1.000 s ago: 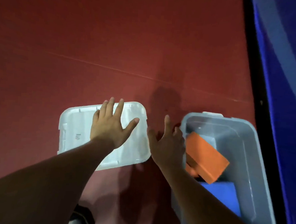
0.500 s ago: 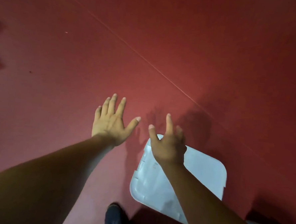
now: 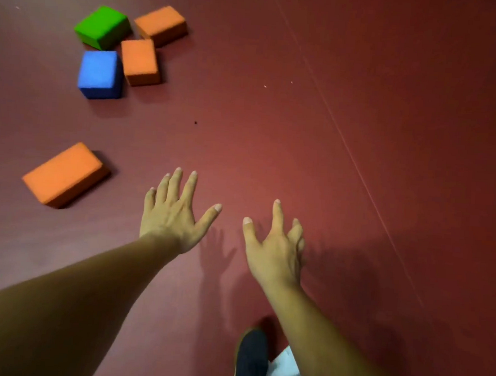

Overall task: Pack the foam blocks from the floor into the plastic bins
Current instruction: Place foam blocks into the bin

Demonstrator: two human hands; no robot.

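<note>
My left hand point(image 3: 171, 215) and right hand point(image 3: 275, 247) are empty, fingers loosely spread. Nearest orange block point(image 3: 64, 173) lies left; I'd span its short width, squeezing gently.

A green rectangular foam block point(image 3: 101, 27) lies flat on the dark red floor point(image 3: 273, 131) at the far left, turned diagonally. Just to its right lies an orange rectangular foam block point(image 3: 161, 24), also flat and angled, its near corner close to the green one. In front of it a second orange foam block point(image 3: 140, 61) lies flat, its far edge against the first's near side. A blue foam block point(image 3: 100, 73), squarer in outline, sits just left of that second one, sides close together, and just in front of the green. A third orange foam block point(image 3: 64, 173), long and flat on its broad face, lies well apart from these four, nearer and further left, turned diagonally.
</note>
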